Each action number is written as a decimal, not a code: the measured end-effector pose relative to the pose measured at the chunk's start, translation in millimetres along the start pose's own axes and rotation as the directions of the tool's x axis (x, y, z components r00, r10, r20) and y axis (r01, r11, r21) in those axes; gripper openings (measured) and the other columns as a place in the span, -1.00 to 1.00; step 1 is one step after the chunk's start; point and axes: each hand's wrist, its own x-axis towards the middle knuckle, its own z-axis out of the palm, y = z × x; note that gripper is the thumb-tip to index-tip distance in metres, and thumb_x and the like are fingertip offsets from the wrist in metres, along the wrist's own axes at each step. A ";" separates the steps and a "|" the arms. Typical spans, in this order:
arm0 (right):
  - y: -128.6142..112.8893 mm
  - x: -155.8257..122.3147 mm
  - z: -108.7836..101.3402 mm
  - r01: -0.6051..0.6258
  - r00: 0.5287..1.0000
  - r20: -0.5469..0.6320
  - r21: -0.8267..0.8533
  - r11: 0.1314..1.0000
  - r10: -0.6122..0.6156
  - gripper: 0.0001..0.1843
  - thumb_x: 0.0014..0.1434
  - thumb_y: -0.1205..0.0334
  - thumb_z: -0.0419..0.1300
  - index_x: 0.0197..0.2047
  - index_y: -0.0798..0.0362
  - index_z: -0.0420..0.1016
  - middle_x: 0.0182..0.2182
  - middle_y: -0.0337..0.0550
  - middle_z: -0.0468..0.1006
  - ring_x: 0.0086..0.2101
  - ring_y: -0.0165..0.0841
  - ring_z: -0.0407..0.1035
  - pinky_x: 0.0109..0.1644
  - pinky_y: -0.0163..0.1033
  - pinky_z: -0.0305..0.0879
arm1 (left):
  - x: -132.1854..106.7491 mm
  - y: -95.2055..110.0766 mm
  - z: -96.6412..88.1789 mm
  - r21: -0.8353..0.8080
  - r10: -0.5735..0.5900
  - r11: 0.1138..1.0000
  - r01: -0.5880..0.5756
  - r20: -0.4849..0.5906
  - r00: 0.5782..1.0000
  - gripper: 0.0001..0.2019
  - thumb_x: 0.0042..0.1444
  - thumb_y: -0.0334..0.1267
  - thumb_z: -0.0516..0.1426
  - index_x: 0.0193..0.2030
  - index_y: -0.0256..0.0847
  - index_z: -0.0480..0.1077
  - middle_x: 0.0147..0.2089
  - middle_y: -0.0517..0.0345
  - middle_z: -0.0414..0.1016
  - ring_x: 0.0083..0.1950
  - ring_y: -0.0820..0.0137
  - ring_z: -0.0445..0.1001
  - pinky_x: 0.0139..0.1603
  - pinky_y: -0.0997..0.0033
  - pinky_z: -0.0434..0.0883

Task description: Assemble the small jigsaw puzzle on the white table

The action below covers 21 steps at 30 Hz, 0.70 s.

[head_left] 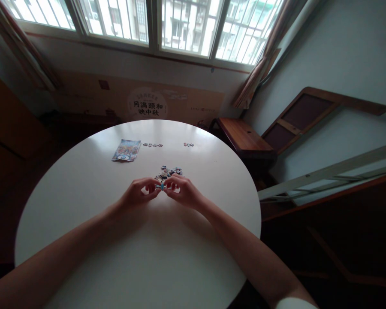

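My left hand [143, 190] and my right hand [181, 190] meet over the middle of a round white table [161, 257]. Between their fingertips is a small blue puzzle piece [162, 186], pinched from both sides; whether it is one piece or two joined cannot be made out. Just beyond my fingers lies a loose pile of puzzle pieces [175, 171], partly hidden by my hands. Farther back, a short row of pieces [152, 145] lies left of centre, and a smaller group [188, 145] lies to the right.
A colourful printed sheet or packet [126, 150] lies at the back left of the table. Behind the table's right side stands a wooden bench [244, 135]. Barred windows [186, 30] and a printed wall panel [148, 103] are at the back.
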 end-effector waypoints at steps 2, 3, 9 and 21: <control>0.3 -0.2 0.0 -0.002 1.000 0.001 -0.001 1.000 0.002 -0.91 0.14 0.30 0.19 -0.24 0.08 0.46 -0.37 -0.21 0.44 -0.41 -0.48 0.35 -0.28 -0.34 0.30 | 0.2 0.4 -0.2 0.001 0.002 1.000 -0.002 -0.001 1.000 -0.90 0.05 -0.36 0.17 -0.28 -0.30 0.47 -0.55 0.27 0.40 -0.54 0.59 0.35 -0.50 0.65 0.33; 0.6 -0.3 0.1 -0.002 1.000 0.002 -0.003 1.000 0.002 -0.91 0.14 0.30 0.19 -0.24 0.07 0.46 -0.36 -0.20 0.45 -0.41 -0.48 0.35 -0.28 -0.34 0.31 | 0.3 0.5 -0.2 -0.001 0.005 1.000 -0.005 -0.001 1.000 -0.90 0.05 -0.36 0.18 -0.28 -0.30 0.47 -0.55 0.27 0.40 -0.54 0.59 0.35 -0.50 0.65 0.33; 0.8 -0.5 0.1 -0.001 1.000 0.003 -0.006 1.000 0.001 -0.90 0.15 0.29 0.19 -0.23 0.07 0.47 -0.36 -0.20 0.45 -0.40 -0.47 0.35 -0.28 -0.33 0.31 | -0.2 -0.9 0.1 -0.005 0.009 1.000 -0.009 -0.004 1.000 -0.90 0.05 -0.36 0.18 -0.27 -0.30 0.47 -0.54 0.26 0.41 -0.53 0.59 0.35 -0.47 0.64 0.34; -0.4 -0.4 0.1 -0.009 1.000 0.000 0.004 1.000 0.009 -0.91 0.14 0.29 0.19 -0.25 0.07 0.47 -0.37 -0.21 0.44 -0.42 -0.48 0.35 -0.29 -0.34 0.30 | 0.1 0.4 0.2 -0.004 0.000 1.000 0.000 -0.004 1.000 -0.90 0.05 -0.35 0.17 -0.28 -0.30 0.47 -0.55 0.27 0.40 -0.54 0.58 0.35 -0.49 0.65 0.33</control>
